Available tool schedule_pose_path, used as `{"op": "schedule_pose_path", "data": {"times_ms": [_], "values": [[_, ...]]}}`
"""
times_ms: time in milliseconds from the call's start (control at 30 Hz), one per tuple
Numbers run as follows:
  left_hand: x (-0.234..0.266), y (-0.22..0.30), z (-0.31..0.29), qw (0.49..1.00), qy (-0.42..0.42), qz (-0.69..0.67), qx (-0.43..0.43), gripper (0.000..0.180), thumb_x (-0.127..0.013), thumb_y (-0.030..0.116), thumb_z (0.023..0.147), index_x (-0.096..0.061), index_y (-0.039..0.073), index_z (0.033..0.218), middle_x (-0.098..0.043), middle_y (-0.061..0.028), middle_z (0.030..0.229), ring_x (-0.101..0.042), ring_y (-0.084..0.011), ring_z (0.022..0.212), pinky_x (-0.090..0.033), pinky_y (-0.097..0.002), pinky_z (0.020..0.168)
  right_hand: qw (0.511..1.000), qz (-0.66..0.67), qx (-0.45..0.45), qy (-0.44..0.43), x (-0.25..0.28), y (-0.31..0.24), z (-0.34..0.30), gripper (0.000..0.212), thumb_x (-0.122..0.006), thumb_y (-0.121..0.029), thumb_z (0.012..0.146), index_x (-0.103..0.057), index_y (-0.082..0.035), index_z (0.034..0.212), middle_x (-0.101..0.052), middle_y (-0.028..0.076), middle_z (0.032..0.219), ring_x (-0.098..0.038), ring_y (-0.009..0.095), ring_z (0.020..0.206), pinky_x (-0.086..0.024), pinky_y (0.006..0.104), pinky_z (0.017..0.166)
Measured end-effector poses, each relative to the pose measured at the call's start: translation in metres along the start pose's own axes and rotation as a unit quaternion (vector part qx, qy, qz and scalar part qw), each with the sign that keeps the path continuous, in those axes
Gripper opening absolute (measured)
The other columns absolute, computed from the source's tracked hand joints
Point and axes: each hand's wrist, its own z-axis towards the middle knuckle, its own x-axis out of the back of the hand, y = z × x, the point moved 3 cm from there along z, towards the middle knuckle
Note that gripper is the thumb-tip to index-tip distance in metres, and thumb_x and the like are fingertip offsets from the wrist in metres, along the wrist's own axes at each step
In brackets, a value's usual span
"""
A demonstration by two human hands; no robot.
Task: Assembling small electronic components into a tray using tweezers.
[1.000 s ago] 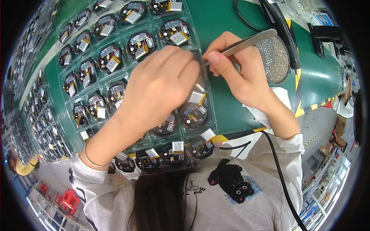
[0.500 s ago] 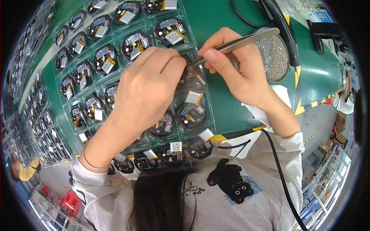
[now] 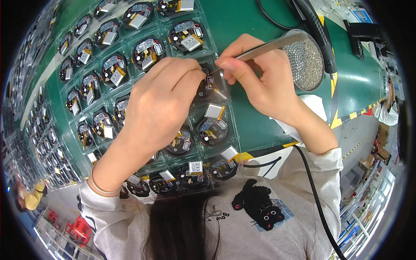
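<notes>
Tweezers (image 3: 268,47) of grey metal are pinched in my right hand (image 3: 268,84), their tips pointing down-left at a round black circuit-board device (image 3: 210,82) in the right column of a clear plastic tray (image 3: 232,125). My left hand (image 3: 162,99) rests over the tray, fingers bent and pressed together at that device's left side. Whatever those fingertips hold is hidden under them. Just nearer to me sits another round device (image 3: 213,132) with a silver battery (image 3: 214,111) sticking out. Farther off lies a device (image 3: 186,37) with its battery flat on the board.
A round dish (image 3: 305,60) of small metal beads stands right of my right hand, beside a thick black hose (image 3: 314,30). White paper (image 3: 314,106) lies under my right wrist. More filled trays (image 3: 47,138) are at the left. A black cable (image 3: 312,182) hangs at the table's front edge.
The tray has slid slightly left, and both hands have shifted a little left with it. The tweezers stay in my right hand, tips still at the same device.
</notes>
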Motion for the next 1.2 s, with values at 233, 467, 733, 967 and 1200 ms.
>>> {"op": "schedule_pose_path", "data": {"times_ms": [233,467,733,967,1200], "values": [[-0.003,0.0,0.004,1.0,-0.021,0.005,-0.01,0.027,-0.064,0.002,0.065,-0.065,-0.005,0.091,-0.065,-0.0136,0.096,-0.065,-0.0287,0.088,-0.056,-0.0347,0.074,0.997,-0.048,0.057,-0.006,0.007,0.001,0.0,0.007,-0.065,-0.007,0.091,-0.063,0.0,0.091,-0.057,0.008,0.069,-0.054,0.016,0.055,-0.041,0.029,0.051],[-0.006,0.001,0.006,0.999,-0.035,0.019,-0.011,0.028,-0.063,0.001,0.064,-0.067,-0.006,0.091,-0.067,-0.0142,0.097,-0.065,-0.0294,0.091,-0.056,-0.0351,0.076,0.998,-0.015,-0.045,-0.05,0.017,0.0,0.002,0.011,-0.058,-0.004,0.096,-0.064,0.005,0.094,-0.061,0.006,0.084,-0.059,0.01,0.066,-0.047,0.0235,0.058],[-0.005,-0.003,0.006,0.999,-0.029,0.021,-0.016,0.029,-0.064,0.002,0.064,-0.067,-0.005,0.092,-0.067,-0.0129,0.097,-0.065,-0.0286,0.091,-0.057,-0.0342,0.074,0.998,-0.04,-0.016,-0.053,0.013,0.002,0.005,0.011,-0.058,-0.003,0.095,-0.064,0.005,0.09,-0.062,0.007,0.084,-0.06,0.012,0.064,-0.047,0.0239,0.057],[-0.007,-0.005,0.01,0.999,-0.03,-0.038,0.018,0.024,-0.065,0.0,0.064,-0.069,-0.005,0.088,-0.065,-0.01,0.09,-0.063,-0.0267,0.093,-0.057,-0.0328,0.072,0.997,-0.038,-0.033,-0.056,0.014,0.005,0.004,0.014,-0.057,-0.008,0.097,-0.063,0.004,0.093,-0.062,0.006,0.083,-0.058,0.01,0.064,-0.046,0.0223,0.058],[-0.01,-0.005,0.005,0.995,-0.101,0.0,0.02,0.027,-0.067,-0.001,0.067,-0.071,0.0,0.093,-0.065,-0.0049,0.095,-0.062,-0.0248,0.099,-0.053,-0.037,0.08,0.996,0.048,-0.071,0.009,0.015,0.016,0.006,0.022,-0.052,-0.019,0.102,-0.06,0.001,0.102,-0.061,0.005,0.078,-0.057,0.008,0.065,-0.042,0.0204,0.055]]}}
